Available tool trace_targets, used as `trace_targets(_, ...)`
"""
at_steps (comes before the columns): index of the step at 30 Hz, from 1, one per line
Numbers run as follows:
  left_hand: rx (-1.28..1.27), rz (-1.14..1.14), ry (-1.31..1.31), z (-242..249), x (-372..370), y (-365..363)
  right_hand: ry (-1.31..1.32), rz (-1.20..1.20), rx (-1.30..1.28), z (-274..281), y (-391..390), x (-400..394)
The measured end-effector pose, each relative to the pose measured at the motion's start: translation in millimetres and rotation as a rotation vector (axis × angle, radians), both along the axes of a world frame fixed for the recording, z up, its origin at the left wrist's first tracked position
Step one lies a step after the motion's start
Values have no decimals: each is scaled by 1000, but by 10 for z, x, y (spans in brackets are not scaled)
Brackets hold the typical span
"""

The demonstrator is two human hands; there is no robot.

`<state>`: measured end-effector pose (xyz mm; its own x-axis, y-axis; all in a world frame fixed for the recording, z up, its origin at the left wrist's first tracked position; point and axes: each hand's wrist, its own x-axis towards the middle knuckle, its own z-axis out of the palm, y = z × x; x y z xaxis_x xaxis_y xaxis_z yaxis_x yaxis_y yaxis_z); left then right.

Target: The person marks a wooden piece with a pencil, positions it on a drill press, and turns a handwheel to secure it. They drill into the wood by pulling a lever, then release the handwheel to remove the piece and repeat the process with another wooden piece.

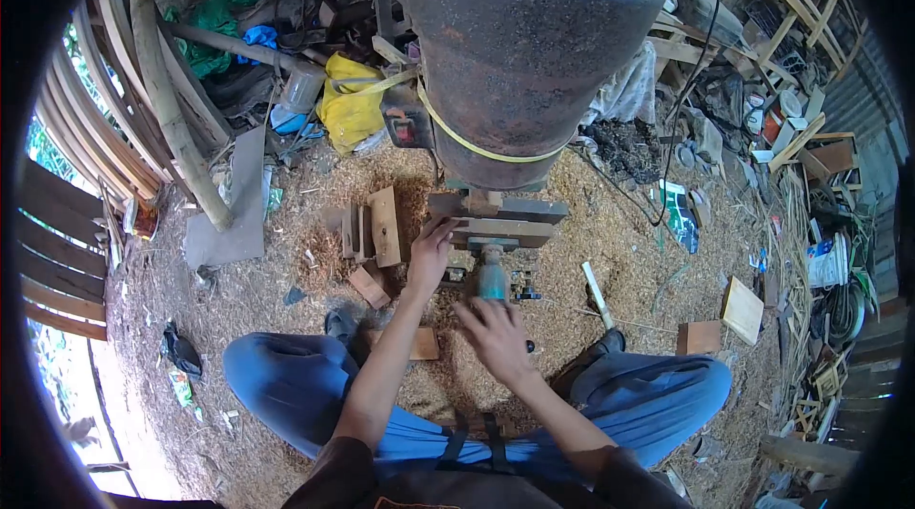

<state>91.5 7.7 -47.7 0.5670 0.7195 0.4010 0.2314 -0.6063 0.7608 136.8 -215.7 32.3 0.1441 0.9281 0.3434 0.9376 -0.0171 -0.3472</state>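
In the head view, my left hand (434,252) reaches to the left end of a vise-like clamp. Its fingers stretch out and touch the dark jaw bars (519,211). A small block of wood (485,202) shows at the far bar. The green round body (492,278) of the clamp points toward me. Over its near end is my right hand (496,337), fingers spread and slightly blurred. A dark ball-shaped knob (530,346) sits just right of that hand.
A large rusty metal housing (515,51) with a yellow belt (496,158) looms ahead. Wood blocks (385,228) lie left of the clamp; another block (742,311) lies right. A yellow sack (351,107) and a leaning pole (172,99) stand left. Wood shavings cover the ground.
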Motion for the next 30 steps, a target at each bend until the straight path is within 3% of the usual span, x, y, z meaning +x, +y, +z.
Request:
trace_targets(3, -39, 27, 8, 25, 17, -31, 35, -336, -132, -63, -280, 218)
trace_targets(7, -115, 17, -36, 27, 40, -29, 26, -131, -87, -179, -39, 166)
trace_targets(13, -116, -14, 1, 158, -45, -44, 91, -233, -69, -33, -251, 290)
trace_targets(16, -278, 18, 47, 295, -90, -195, 238, -213, -135, -102, -185, 246)
trace_targets(18, -50, 46, 46, 362, -156, -270, 129, -177, 11, 12, -101, 165)
trace_targets(20, -130, 32, 74, 320, -320, -415, 188, -192, 98, 22, -199, 233)
trace_targets(22, -217, 10, 80, 277, -381, -591, 492, -539, 183, -300, -390, 449)
trace_targets(23, -172, -40, 19, 288, -383, -687, 486, -548, 178, -538, -504, 560)
trace_targets(25, -134, -122, -53, 225, -411, -906, 294, -658, -376, -1077, -768, 654)
trace_targets(26, -136, -128, -51, 240, -430, -977, 295, -664, -378, -1210, -821, 602)
trace_targets(28, -67, -288, -32, 311, -498, -1121, 566, -554, -755, -1441, -941, 483)
trace_targets(30, 50, -321, 26, 337, -530, -1142, 533, -519, -669, -1627, -988, 433)
